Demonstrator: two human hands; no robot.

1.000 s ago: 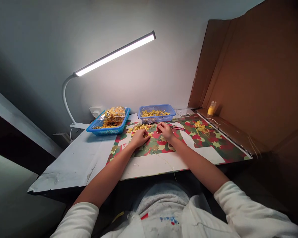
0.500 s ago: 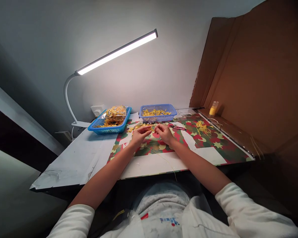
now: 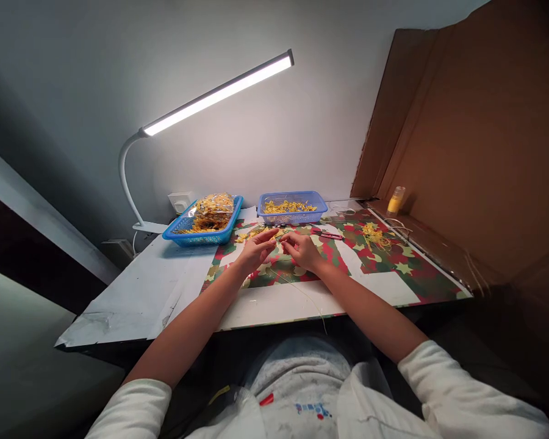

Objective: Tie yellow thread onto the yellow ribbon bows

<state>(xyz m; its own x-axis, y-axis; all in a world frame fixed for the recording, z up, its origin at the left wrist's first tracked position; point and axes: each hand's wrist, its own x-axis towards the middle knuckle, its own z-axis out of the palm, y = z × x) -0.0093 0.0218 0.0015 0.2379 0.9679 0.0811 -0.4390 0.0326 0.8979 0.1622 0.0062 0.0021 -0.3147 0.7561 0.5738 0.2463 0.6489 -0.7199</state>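
Observation:
My left hand [image 3: 258, 249] and my right hand [image 3: 301, 249] are close together over the patterned sheet [image 3: 279, 275]. Fingers and thumb of each hand are pinched; what lies between the fingertips is too small to make out. A thin yellow string [image 3: 299, 292] trails from below the hands over the table's front edge. Small yellow pieces [image 3: 251, 234] lie just behind my left hand. Red-handled snips [image 3: 330, 235] rest on the sheet to the right of my right hand.
A blue basket [image 3: 196, 239] with yellow pieces and a plastic bag stands at the left, a purple-blue basket [image 3: 293, 216] behind the hands. Yellow string [image 3: 375, 238] is bunched at the right, near a small bottle [image 3: 396, 200]. A lamp [image 3: 219, 94] arches above; cardboard [image 3: 476, 134] walls the right.
My right hand has moved slightly left and down, bringing its fingertips nearer to my left hand. My left hand has turned a little. The view has shifted slightly.

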